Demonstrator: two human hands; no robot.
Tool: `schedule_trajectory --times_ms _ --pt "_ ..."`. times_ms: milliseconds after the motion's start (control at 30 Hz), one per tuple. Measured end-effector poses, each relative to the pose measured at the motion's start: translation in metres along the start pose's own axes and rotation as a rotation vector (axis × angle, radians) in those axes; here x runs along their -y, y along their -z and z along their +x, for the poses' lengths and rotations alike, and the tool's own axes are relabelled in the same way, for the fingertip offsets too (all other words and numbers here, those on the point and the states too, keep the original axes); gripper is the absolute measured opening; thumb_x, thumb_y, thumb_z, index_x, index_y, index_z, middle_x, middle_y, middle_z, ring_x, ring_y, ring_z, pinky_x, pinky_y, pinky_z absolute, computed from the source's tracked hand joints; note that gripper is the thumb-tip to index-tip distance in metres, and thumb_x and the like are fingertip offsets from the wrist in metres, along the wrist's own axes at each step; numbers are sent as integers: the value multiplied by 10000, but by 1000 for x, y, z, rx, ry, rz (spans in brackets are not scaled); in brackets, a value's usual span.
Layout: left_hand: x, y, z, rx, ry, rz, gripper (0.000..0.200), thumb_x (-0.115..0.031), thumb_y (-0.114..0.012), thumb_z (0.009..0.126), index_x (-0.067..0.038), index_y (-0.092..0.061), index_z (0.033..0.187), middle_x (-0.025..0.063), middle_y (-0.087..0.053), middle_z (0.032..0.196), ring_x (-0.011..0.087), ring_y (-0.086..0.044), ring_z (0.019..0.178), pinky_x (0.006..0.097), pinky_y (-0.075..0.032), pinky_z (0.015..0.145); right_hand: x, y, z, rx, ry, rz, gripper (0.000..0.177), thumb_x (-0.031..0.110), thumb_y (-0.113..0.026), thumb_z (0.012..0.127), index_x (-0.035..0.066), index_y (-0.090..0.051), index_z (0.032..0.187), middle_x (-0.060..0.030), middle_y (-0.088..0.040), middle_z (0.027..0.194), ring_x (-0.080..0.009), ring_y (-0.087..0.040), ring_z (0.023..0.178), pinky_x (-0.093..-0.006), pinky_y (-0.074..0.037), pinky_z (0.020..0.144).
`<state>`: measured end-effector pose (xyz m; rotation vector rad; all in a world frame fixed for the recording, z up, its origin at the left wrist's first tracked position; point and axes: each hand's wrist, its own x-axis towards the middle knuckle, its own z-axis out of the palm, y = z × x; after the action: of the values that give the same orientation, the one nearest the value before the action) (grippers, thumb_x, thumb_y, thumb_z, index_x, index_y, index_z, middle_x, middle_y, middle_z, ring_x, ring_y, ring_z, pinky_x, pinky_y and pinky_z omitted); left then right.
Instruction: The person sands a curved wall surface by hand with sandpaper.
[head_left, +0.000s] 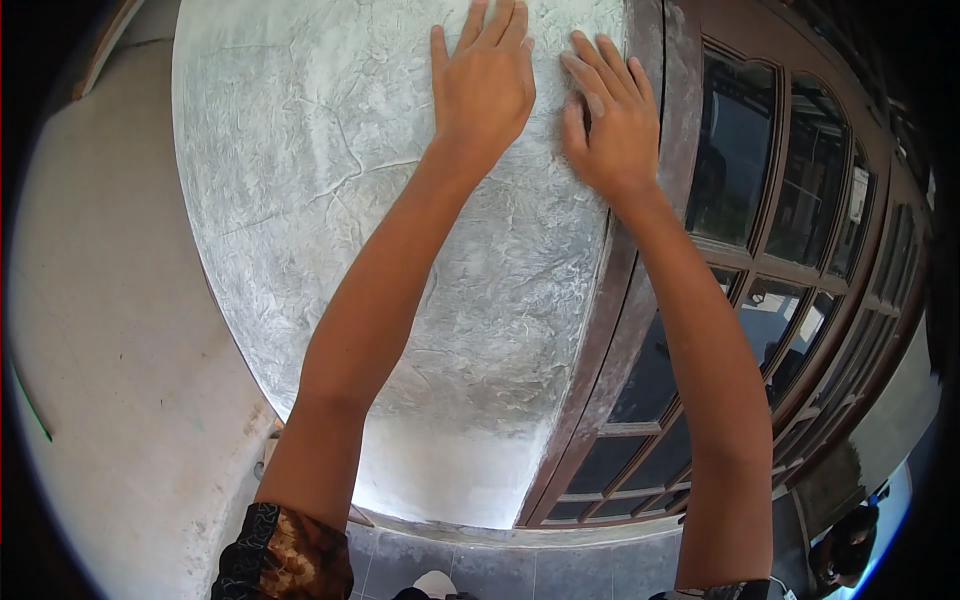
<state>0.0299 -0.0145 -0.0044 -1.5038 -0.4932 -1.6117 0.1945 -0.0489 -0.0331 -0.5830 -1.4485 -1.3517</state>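
Observation:
A tall wall panel (300, 150) stands before me, grey and white, rough with patchy plaster and thin raised cracks. High on it, my left hand (485, 85) lies flat with fingers spread and pointing up. My right hand (615, 120) is beside it at the panel's right edge, close to the brown wooden frame (680, 100). Its fingers are stretched and a little apart, with pale dust on them. I see no tool in either hand; the undersides of both palms are hidden.
To the right of the frame are brown wooden doors with dark glass panes (735, 150). A plain beige wall (120, 260) is on the left. Grey floor tiles (575, 575) lie below. At the lower right is a dark shape (850, 545) that I cannot make out.

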Motion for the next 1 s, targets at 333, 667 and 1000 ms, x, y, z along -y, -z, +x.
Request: schedule_trajectory --times_ms 333,667,1000 --pt "6 6 9 24 -11 32 391 -207 -540 1041 -75 -623 1400 53 -589 1495 274 -487 1433 651 -319 1160 0 0 0 5 -4 -2 454 80 -596 879 85 -657 1329 -62 -567 1528 -287 -462 1465 -502 -318 1222" --pt "4 15 8 83 -19 -33 383 -193 -531 1043 -48 -617 1387 71 -565 1520 292 -465 1455 690 -299 1156 -2 -4 0 -29 12 0 418 123 -633 845 64 -693 1255 -86 -598 1484 -286 -493 1432 -506 -330 1211" --pt "-10 13 -23 75 49 13 415 -216 -530 1055 -86 -600 1442 68 -548 1545 276 -448 1478 677 -255 1186 -3 -2 0 -31 11 2 434 113 -629 836 63 -689 1264 -86 -596 1487 -283 -493 1433 -505 -330 1214"
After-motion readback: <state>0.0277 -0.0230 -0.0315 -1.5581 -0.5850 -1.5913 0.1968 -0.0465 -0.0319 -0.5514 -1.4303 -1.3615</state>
